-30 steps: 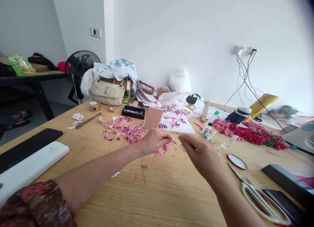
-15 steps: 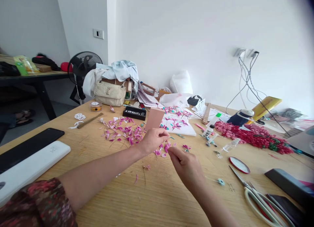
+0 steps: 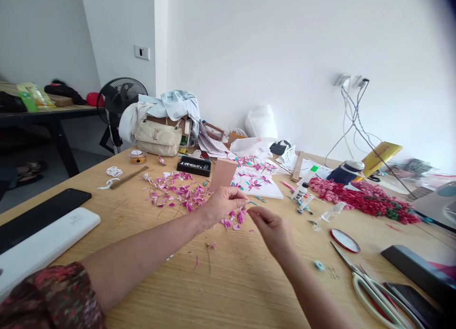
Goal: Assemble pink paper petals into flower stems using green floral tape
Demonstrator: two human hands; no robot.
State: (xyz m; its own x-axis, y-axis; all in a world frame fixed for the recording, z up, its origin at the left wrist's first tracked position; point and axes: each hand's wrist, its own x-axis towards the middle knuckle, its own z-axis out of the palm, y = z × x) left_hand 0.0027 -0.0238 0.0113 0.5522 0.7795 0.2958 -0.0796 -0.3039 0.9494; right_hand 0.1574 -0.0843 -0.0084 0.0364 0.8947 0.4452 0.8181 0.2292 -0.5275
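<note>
While hands (image 3: 225,206) (image 3: 272,230) flank a teal sliver (image 3: 252,203), a monogram (image 3: 156,134) marks the handbag (image 3: 168,143).

Interlaced YSL letters (image 3: 156,134) mark the beige handbag's (image 3: 162,143) front flap.

From here I count two bare hands (image 3: 225,205), one pinkish-brown rectangular card (image 3: 223,173), one small round teal spool (image 3: 319,266), one shallow red-rimmed round dish (image 3: 345,240), one quilted beige handbag (image 3: 158,138), one black wire-caged fan (image 3: 123,94); the loose magenta petals (image 3: 191,201) defy counting.
</note>
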